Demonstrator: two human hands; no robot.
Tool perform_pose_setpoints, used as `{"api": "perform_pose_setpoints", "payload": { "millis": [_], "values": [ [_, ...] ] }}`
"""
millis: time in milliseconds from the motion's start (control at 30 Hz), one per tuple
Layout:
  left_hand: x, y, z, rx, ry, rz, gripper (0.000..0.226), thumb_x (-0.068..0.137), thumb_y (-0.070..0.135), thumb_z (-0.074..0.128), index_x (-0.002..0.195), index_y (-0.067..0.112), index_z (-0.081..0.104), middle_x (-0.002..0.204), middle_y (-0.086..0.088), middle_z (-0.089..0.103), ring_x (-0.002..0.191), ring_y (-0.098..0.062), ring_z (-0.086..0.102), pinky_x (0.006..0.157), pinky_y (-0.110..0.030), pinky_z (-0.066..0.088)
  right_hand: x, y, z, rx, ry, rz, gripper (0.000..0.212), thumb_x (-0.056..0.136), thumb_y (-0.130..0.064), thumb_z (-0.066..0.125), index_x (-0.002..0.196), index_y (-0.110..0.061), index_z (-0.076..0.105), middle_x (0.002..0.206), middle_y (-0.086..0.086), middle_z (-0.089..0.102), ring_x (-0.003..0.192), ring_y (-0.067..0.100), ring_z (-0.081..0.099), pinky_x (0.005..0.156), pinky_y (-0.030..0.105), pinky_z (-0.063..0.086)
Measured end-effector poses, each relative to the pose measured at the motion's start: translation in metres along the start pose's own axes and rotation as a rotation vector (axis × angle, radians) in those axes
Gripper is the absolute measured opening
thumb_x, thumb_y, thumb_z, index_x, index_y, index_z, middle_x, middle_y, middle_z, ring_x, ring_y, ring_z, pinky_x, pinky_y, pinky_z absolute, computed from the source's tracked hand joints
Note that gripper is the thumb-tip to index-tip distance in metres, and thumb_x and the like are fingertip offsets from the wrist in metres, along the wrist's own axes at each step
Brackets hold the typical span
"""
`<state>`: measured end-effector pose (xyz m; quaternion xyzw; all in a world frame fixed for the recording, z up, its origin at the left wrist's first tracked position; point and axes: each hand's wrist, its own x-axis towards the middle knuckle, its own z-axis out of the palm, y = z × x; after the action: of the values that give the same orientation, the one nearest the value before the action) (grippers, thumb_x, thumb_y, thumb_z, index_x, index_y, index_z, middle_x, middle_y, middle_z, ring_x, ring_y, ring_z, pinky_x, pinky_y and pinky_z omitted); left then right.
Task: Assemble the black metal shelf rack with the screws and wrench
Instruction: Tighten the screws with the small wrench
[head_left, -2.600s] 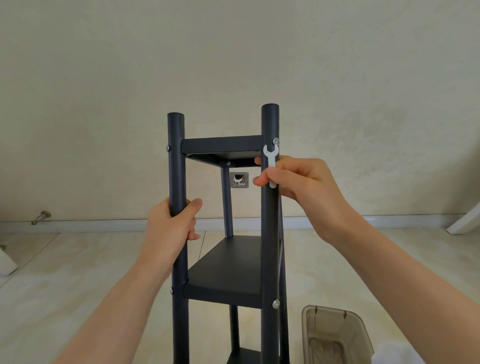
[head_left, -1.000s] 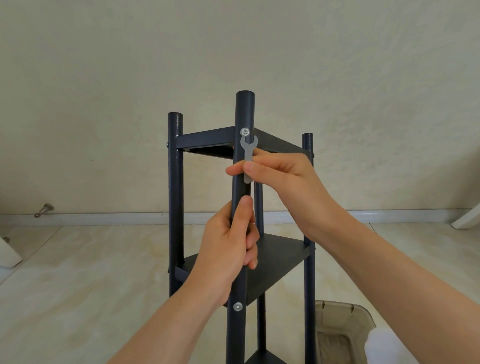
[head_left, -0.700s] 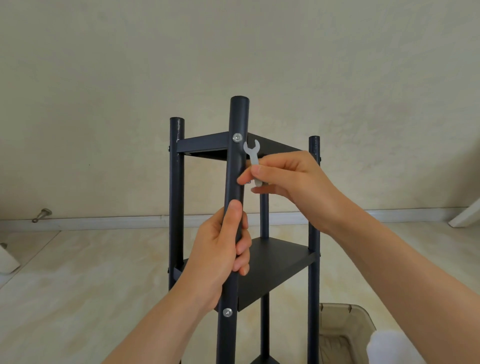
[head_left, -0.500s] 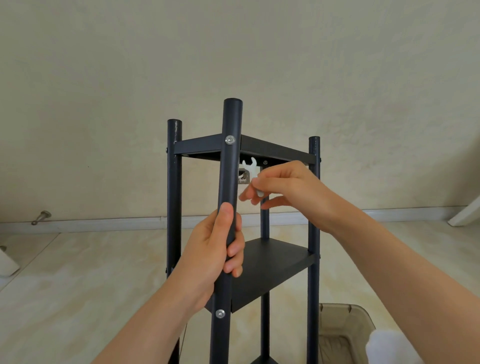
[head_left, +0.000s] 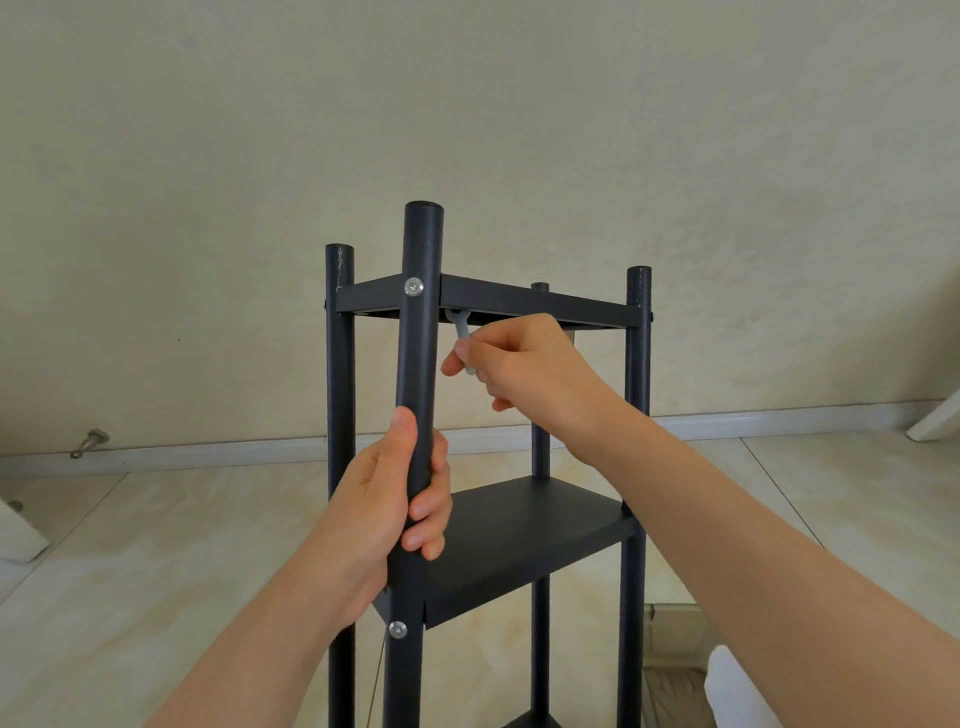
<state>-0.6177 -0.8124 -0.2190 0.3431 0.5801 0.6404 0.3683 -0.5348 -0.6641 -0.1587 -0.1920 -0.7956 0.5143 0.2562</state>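
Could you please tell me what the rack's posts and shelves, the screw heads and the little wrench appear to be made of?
The rack post and shelf look like metal under a matte black coating: dull, even sheen, thin folded shelf edge. The screw head is bright silvery metal, glinting. The wrench is flat and pale grey, probably stamped plated steel, though blur leaves plastic possible.

The black rack (head_left: 519, 535) is held upright by its near post (head_left: 418, 364), silver screws (head_left: 413, 286) seated above and below the grip. A pale wrench (head_left: 460, 328), pinched at its foot, is pointed up under the top shelf (head_left: 519, 301).
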Motion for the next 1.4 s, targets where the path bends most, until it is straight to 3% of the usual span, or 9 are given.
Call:
{"api": "perform_pose_setpoints", "payload": {
  "millis": [133, 233, 333, 533, 733, 900, 1133, 1267, 1400],
  "values": [
    [0.000, 0.002, -0.002, -0.006, -0.012, -0.012, 0.070, 0.051, 0.094, 0.062, 0.064, 0.025, 0.058, 0.051, 0.003, 0.036, 0.038, -0.010, 0.032, 0.043, -0.023, 0.040, 0.001, -0.002, 0.005, 0.019, 0.034, -0.015, 0.030, 0.097, -0.026, 0.057, 0.074, -0.023, 0.075, 0.052, -0.010, 0.050, 0.059, 0.013, 0.046, 0.068, 0.031, 0.052],
    [0.000, 0.003, -0.004, 0.004, -0.020, -0.017, 0.070, 0.051, 0.094, 0.061, 0.063, 0.026, 0.057, 0.051, 0.003, 0.035, 0.038, -0.010, 0.032, 0.043, -0.024, 0.041, 0.001, -0.004, 0.009, 0.075, 0.010, -0.009, 0.030, 0.097, -0.028, 0.057, 0.072, -0.025, 0.074, 0.062, 0.008, 0.043, 0.063, 0.022, 0.039, 0.063, 0.030, 0.047],
    [-0.001, 0.004, -0.005, 0.008, -0.032, -0.020, 0.065, 0.061, 0.091, 0.057, 0.064, 0.026, 0.057, 0.051, 0.003, 0.035, 0.038, -0.010, 0.031, 0.043, -0.024, 0.041, 0.002, -0.004, 0.013, 0.099, 0.013, -0.003, 0.030, 0.097, -0.027, 0.057, 0.073, -0.025, 0.074, 0.056, 0.003, 0.044, 0.062, 0.020, 0.040, 0.065, 0.030, 0.048],
    [-0.002, 0.006, -0.009, 0.026, -0.017, -0.039, 0.056, 0.075, 0.077, 0.041, 0.063, 0.024, 0.056, 0.051, 0.002, 0.031, 0.039, -0.011, 0.029, 0.043, -0.025, 0.040, 0.005, -0.005, 0.021, 0.057, 0.041, -0.078, 0.030, 0.098, -0.022, 0.057, 0.071, -0.021, 0.072, 0.074, 0.026, 0.055, 0.063, 0.019, 0.042, 0.052, 0.014, 0.041],
    [-0.005, 0.006, -0.013, 0.038, -0.023, -0.051, 0.056, 0.076, 0.076, 0.040, 0.064, 0.024, 0.055, 0.052, 0.001, 0.030, 0.040, -0.012, 0.028, 0.044, -0.024, 0.040, 0.007, -0.002, 0.029, 0.027, 0.149, -0.127, 0.027, 0.100, -0.021, 0.055, 0.081, -0.014, 0.074, 0.048, -0.008, 0.046, 0.042, 0.005, 0.038, 0.044, 0.010, 0.034],
    [-0.007, 0.007, -0.015, 0.038, -0.034, -0.057, 0.057, 0.077, 0.076, 0.040, 0.066, 0.023, 0.055, 0.053, 0.000, 0.030, 0.041, -0.012, 0.028, 0.045, -0.025, 0.041, 0.007, 0.002, 0.038, -0.016, 0.179, -0.186, 0.029, 0.100, -0.020, 0.055, 0.080, -0.010, 0.074, 0.059, -0.008, 0.066, 0.045, -0.004, 0.050, 0.056, 0.006, 0.041],
    [-0.007, 0.006, -0.017, 0.023, -0.068, -0.059, 0.059, 0.072, 0.079, 0.047, 0.067, 0.021, 0.055, 0.054, -0.001, 0.031, 0.041, -0.013, 0.028, 0.045, -0.026, 0.041, 0.013, 0.012, 0.051, -0.034, 0.274, -0.260, 0.033, 0.100, -0.019, 0.055, 0.074, -0.007, 0.070, 0.072, -0.003, 0.072, 0.066, 0.011, 0.061, 0.064, 0.016, 0.047],
    [-0.007, 0.006, -0.019, 0.010, -0.090, -0.062, 0.064, 0.068, 0.086, 0.051, 0.068, 0.022, 0.055, 0.054, 0.000, 0.032, 0.041, -0.012, 0.029, 0.044, -0.026, 0.041, 0.016, 0.015, 0.057, 0.009, 0.336, -0.319, 0.031, 0.100, -0.016, 0.056, 0.077, -0.002, 0.072, 0.068, -0.005, 0.068, 0.064, 0.011, 0.061, 0.066, 0.021, 0.049],
    [-0.006, 0.006, -0.019, 0.014, -0.119, -0.061, 0.067, 0.064, 0.088, 0.059, 0.069, 0.021, 0.055, 0.054, 0.000, 0.032, 0.041, -0.012, 0.030, 0.045, -0.026, 0.042, 0.016, 0.015, 0.057, 0.006, 0.377, -0.350, 0.032, 0.099, -0.015, 0.058, 0.072, -0.003, 0.070, 0.055, -0.024, 0.051, 0.060, 0.010, 0.058, 0.058, 0.011, 0.043]
  ]
}}
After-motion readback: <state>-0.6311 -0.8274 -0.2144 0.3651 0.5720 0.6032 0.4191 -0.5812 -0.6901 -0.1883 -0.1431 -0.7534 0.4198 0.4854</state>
